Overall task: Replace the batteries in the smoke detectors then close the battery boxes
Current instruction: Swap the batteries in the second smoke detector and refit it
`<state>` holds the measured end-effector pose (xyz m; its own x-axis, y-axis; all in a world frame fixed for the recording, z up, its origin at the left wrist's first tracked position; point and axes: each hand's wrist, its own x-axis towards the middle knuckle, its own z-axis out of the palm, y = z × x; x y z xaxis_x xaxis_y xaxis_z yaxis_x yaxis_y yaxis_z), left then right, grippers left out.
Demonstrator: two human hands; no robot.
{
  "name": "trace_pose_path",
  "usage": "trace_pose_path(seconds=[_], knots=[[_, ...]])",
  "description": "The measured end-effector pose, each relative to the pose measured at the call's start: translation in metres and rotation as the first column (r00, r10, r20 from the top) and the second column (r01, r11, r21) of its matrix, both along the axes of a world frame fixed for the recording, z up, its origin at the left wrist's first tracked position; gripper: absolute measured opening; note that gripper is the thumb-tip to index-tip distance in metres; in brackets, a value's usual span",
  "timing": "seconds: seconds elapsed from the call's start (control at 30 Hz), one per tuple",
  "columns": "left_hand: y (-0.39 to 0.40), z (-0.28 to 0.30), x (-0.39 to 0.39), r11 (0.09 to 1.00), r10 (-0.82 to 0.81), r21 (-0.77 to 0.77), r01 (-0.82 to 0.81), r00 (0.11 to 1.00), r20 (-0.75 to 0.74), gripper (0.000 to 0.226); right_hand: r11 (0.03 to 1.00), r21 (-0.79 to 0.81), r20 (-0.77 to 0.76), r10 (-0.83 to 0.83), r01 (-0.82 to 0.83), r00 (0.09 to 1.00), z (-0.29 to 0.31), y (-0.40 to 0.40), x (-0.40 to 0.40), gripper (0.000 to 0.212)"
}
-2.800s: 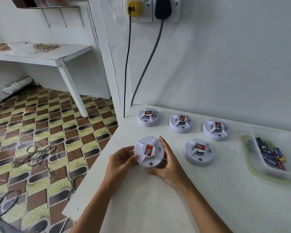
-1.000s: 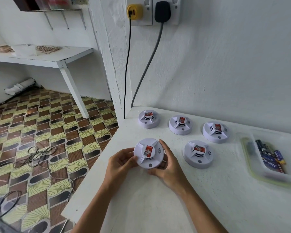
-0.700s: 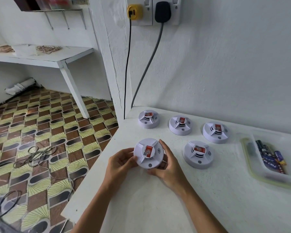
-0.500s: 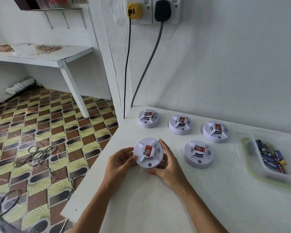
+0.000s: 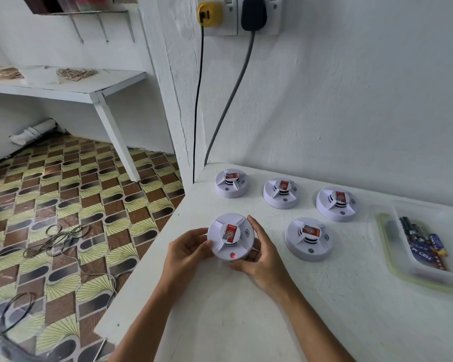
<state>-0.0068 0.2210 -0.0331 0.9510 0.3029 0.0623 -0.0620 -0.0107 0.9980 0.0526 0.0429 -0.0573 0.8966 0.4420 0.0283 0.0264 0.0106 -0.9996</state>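
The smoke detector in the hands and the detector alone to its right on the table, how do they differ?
The held detector is gripped at its sides by the left hand and right hand; the free detector lies untouched on the table. The held detector's front dot glows red; the free detector's is dark. Both are white, round, face up, with a red label.

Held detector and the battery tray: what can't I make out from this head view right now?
- Held detector: its underside and battery box face down, hidden by its own body and both hands, left and right; open or closed cannot be told.
- The four other detectors: undersides rest on the table.
- Batteries in the tray: count and type unclear, blurred near the right edge.
- Detector stickers: print too small.
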Motion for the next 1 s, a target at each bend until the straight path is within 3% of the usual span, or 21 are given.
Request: trace_pose_path(seconds=[1.0], knots=[[-0.0021,0.0037,0.0004,1.0,-0.005,-0.01,0.005,1.0,-0.006,0.022,1.0,-0.014,-0.023,-0.011,0.011,1.0,0.0068,-0.0004,-0.003,0.097]])
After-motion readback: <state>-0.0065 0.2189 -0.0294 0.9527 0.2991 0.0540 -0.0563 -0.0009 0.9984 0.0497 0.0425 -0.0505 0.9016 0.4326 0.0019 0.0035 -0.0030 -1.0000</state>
